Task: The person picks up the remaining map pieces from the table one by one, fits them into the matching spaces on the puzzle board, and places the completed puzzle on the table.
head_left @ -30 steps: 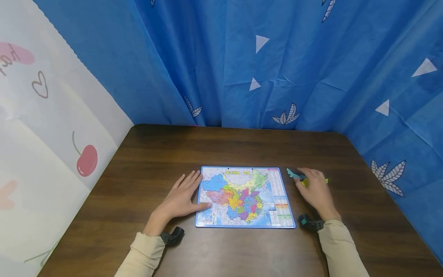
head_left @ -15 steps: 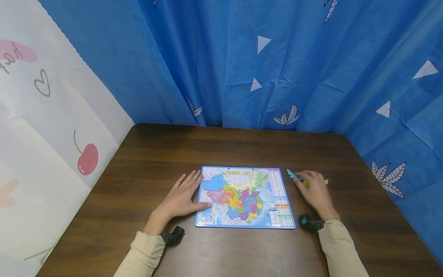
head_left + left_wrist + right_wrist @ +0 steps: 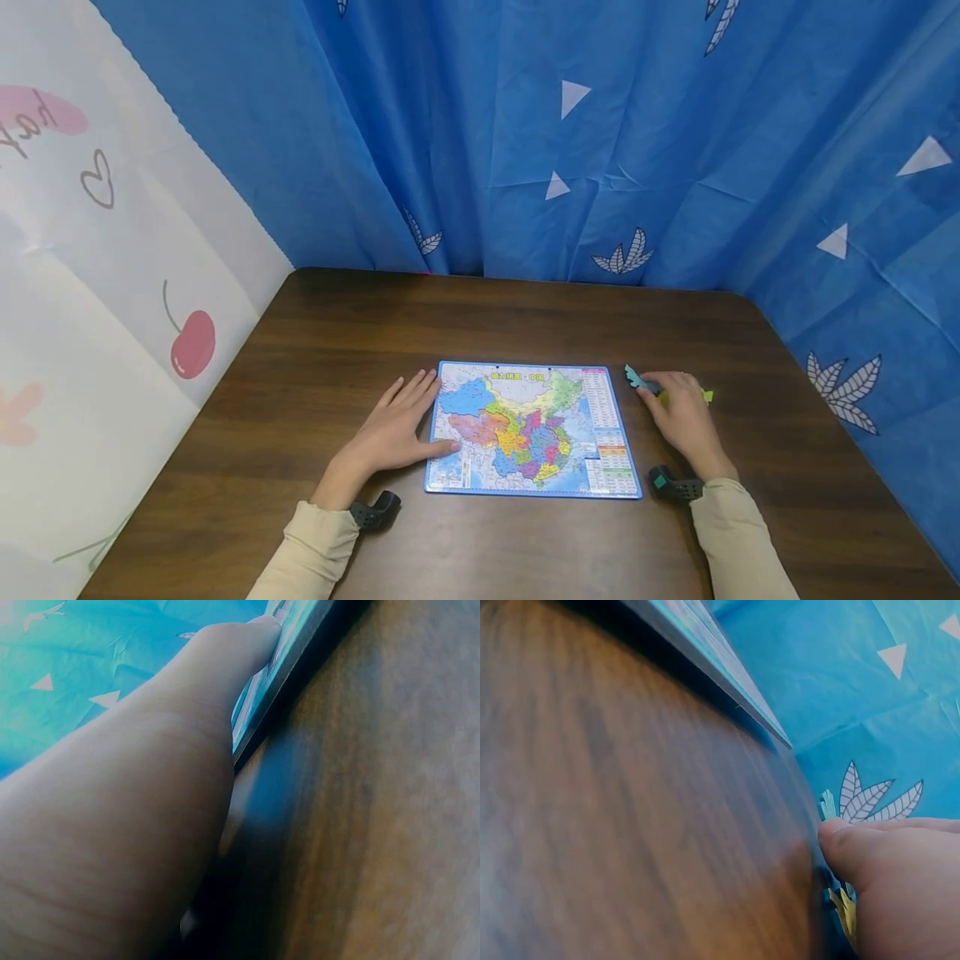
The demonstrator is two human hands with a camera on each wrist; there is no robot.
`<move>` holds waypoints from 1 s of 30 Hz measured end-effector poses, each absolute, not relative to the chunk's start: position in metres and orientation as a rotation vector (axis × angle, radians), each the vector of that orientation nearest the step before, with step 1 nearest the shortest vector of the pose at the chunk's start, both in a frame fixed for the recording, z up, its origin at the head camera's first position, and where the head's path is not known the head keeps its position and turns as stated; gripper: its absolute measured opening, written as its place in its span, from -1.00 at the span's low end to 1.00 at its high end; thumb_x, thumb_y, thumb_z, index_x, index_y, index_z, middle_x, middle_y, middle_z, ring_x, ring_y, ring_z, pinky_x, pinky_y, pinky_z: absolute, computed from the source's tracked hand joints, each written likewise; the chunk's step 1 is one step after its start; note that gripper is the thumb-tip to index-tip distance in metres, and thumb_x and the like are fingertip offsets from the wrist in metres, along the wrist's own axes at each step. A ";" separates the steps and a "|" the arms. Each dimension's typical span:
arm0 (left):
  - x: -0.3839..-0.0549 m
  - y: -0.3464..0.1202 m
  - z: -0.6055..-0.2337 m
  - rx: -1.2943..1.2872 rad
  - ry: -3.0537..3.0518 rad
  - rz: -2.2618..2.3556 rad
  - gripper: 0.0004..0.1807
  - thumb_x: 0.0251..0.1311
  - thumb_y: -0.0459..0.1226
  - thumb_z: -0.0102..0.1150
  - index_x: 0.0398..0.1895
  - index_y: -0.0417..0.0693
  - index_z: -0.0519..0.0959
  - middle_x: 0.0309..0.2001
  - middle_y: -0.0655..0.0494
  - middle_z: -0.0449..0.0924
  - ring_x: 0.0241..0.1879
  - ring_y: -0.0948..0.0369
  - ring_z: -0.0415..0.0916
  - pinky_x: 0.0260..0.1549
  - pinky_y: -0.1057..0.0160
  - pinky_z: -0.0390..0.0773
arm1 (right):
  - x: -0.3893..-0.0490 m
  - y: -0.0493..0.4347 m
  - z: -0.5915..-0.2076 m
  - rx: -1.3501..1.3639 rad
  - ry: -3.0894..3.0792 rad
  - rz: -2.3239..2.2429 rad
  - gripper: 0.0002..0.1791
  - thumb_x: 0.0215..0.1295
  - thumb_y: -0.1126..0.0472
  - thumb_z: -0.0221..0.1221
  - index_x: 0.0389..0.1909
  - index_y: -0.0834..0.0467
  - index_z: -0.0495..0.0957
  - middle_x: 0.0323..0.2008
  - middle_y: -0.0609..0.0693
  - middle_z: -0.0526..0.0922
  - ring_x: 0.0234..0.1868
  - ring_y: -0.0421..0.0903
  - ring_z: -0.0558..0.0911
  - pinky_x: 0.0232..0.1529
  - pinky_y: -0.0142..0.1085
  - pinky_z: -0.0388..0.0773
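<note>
A map puzzle board [image 3: 532, 429] with a blue rim lies flat on the table. My left hand [image 3: 393, 425] lies over its left edge, fingers spread straight and thumb on the map. Right of the board, my right hand [image 3: 686, 417] pinches a teal puzzle piece [image 3: 635, 377] between thumb and fingers, low over the table. Beneath that hand a yellow-green puzzle piece [image 3: 708, 396] pokes out, mostly hidden. In the right wrist view the thumb meets the teal piece [image 3: 827, 805], with the yellow piece [image 3: 844, 911] just below it.
The dark wooden table [image 3: 495, 321] has rounded far corners. A blue curtain [image 3: 517, 142] hangs along its back and right, and a white printed sheet [image 3: 112, 275] along the left. Each wrist wears a black camera band.
My right fingers have drawn in closer together and slightly nearer to me around the teal piece, whose visible tip has turned a little. The left hand stays put on the board.
</note>
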State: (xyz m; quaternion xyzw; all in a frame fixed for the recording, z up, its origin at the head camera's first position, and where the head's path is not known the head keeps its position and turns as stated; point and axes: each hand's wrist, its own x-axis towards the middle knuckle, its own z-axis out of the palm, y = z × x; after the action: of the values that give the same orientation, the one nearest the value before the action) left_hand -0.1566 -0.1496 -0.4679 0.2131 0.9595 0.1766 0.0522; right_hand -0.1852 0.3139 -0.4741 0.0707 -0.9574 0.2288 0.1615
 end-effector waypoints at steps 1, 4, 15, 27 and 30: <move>-0.157 -0.149 -0.468 0.652 2.919 0.541 0.25 0.09 0.52 0.08 0.65 -0.08 0.08 0.67 -0.03 -0.05 0.67 0.01 -0.18 0.61 -0.16 -0.19 | -0.185 0.314 -0.474 0.205 -2.731 0.652 -0.71 0.42 0.28 0.28 0.07 0.33 0.62 0.06 0.35 0.66 0.24 0.37 0.42 0.27 0.38 0.33; -0.157 -0.149 -0.468 0.648 2.917 0.525 0.25 0.09 0.53 0.07 0.66 -0.06 0.06 0.67 -0.01 -0.07 0.67 0.03 -0.19 0.61 -0.14 -0.21 | -0.185 0.314 -0.474 0.217 -2.725 0.653 -0.71 0.43 0.28 0.27 0.09 0.31 0.63 0.06 0.33 0.66 0.26 0.37 0.40 0.26 0.39 0.33; -0.157 -0.150 -0.468 0.645 2.923 0.553 0.25 0.09 0.53 0.08 0.65 -0.07 0.07 0.67 -0.01 -0.08 0.67 0.02 -0.18 0.61 -0.14 -0.22 | -0.184 0.304 -0.465 0.280 -2.715 0.640 -0.70 0.43 0.26 0.29 0.11 0.26 0.67 0.05 0.30 0.67 0.26 0.34 0.42 0.35 0.40 0.26; -0.157 -0.150 -0.470 0.636 2.925 0.552 0.26 0.08 0.53 0.09 0.66 -0.06 0.06 0.67 0.00 -0.08 0.67 0.02 -0.17 0.61 -0.14 -0.20 | -0.187 0.298 -0.466 0.310 -2.717 0.615 -0.67 0.40 0.22 0.32 0.13 0.20 0.68 0.07 0.24 0.66 0.25 0.25 0.45 0.32 0.35 0.33; -0.157 -0.150 -0.470 0.636 2.926 0.550 0.26 0.08 0.53 0.09 0.66 -0.07 0.07 0.67 0.00 -0.08 0.67 0.02 -0.17 0.61 -0.14 -0.20 | -0.186 0.295 -0.464 0.320 -2.718 0.627 -0.67 0.40 0.23 0.32 0.14 0.21 0.67 0.07 0.23 0.65 0.25 0.25 0.45 0.31 0.34 0.35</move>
State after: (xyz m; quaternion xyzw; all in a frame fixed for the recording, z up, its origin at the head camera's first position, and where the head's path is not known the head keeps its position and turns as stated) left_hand -0.1569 -0.1501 -0.4698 0.2086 0.9600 0.1805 0.0486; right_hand -0.1863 0.2951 -0.4636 0.1124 -0.9546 0.2203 0.1662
